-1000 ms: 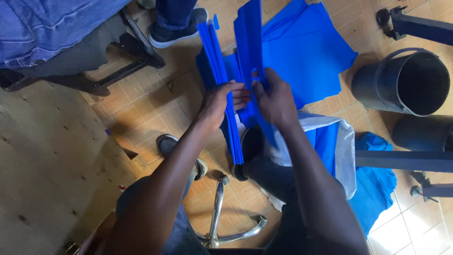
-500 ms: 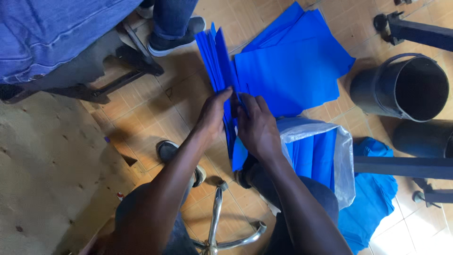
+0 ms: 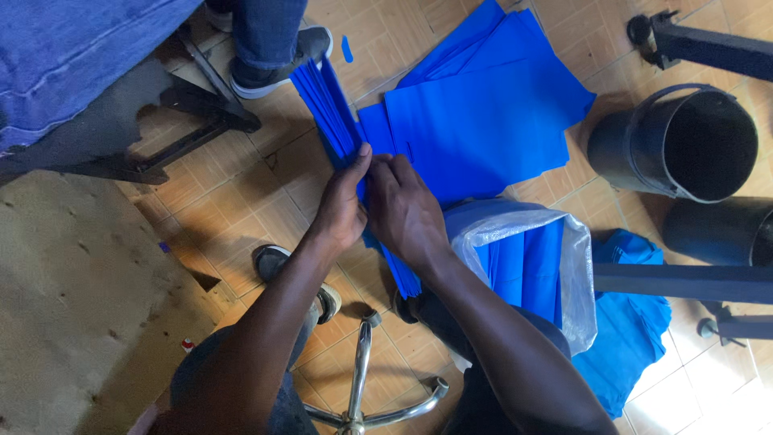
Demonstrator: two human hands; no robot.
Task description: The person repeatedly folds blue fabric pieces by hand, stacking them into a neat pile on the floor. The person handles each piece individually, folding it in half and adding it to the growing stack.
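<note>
Left hand [image 3: 342,205]: closed around the fanned bundle of thin blue fabric sheets [image 3: 326,105], thumb on top.
Right hand [image 3: 403,209]: now lower, fingers curled, pinching the bundle's near end.
Change: the bundle has been gathered tighter, held above the tiled floor [image 3: 233,201].
Nearby: flat blue sheets [image 3: 483,121]; clear plastic bag [image 3: 523,229]; black bucket [image 3: 680,145].

Package: we see one clear plastic bag [image 3: 576,266], open-topped, holding blue sheets, on the floor beside our right knee.
Labels, signs, screens: none.
</note>
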